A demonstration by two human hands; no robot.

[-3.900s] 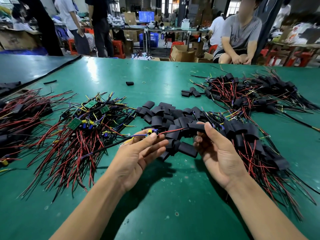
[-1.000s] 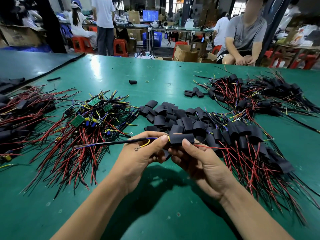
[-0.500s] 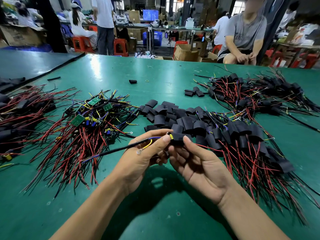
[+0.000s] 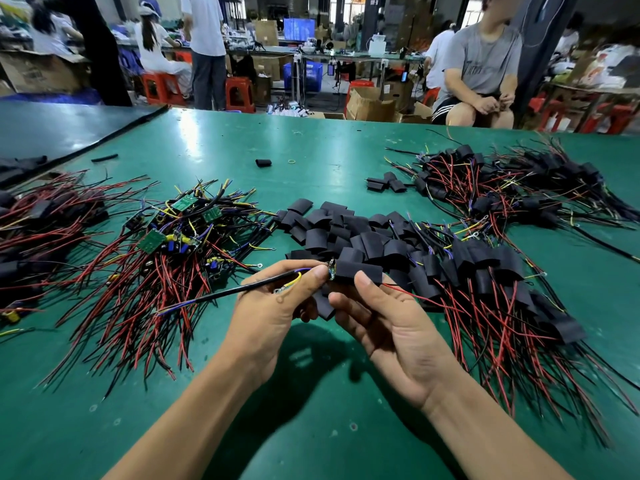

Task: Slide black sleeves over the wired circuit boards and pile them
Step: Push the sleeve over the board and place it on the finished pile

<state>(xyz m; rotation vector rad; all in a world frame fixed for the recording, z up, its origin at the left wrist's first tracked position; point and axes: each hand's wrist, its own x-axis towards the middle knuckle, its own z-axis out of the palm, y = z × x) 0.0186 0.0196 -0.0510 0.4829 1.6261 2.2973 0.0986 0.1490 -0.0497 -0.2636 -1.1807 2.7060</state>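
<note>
Sleeve (image 4: 358, 271), matte black, flattened tube, held above green mat (image 4: 311, 420), in front of loose-sleeve heap (image 4: 332, 230). Right hand (image 4: 391, 330) pinches it, thumb on top, fingers curled beneath. Left hand (image 4: 273, 317) grips black-jacketed cable (image 4: 239, 289) (yellow lead (image 4: 291, 283) with ring terminal dangling) at sleeve mouth, where circuit board (image 4: 331, 270) edge just shows. Bare green boards (image 4: 162, 237) with thin red wires (image 4: 131, 306) piled left; sleeved units (image 4: 485, 275) piled right.

Left hand (image 4: 273, 313) and right hand (image 4: 384, 320) meet mid-table — fingertips pinching, palms up.
</note>
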